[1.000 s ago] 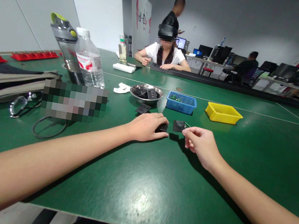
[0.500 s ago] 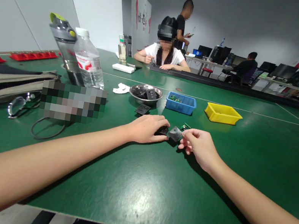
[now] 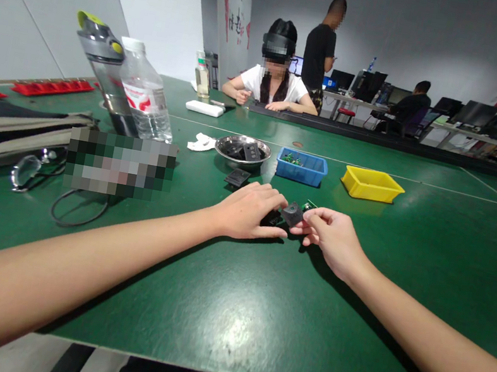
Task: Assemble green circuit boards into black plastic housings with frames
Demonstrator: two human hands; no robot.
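My right hand pinches a small dark square piece between thumb and fingers. Just behind those fingertips shows a small green circuit board. My left hand is curved over a black part on the green table, its thumb and fingertips around the part and close to the dark piece. Behind my left hand lies another black square part. A metal bowl holds black parts, and a blue bin beside it holds small green boards.
A yellow bin stands right of the blue one. At the left are a water bottle, a grey tumbler, a bag and a cable loop. Across the table sits a person in a headset.
My left fingertips have moved slightly right, nearer the dark piece, which has turned a little in my right hand. The standing person in the background has shifted right.
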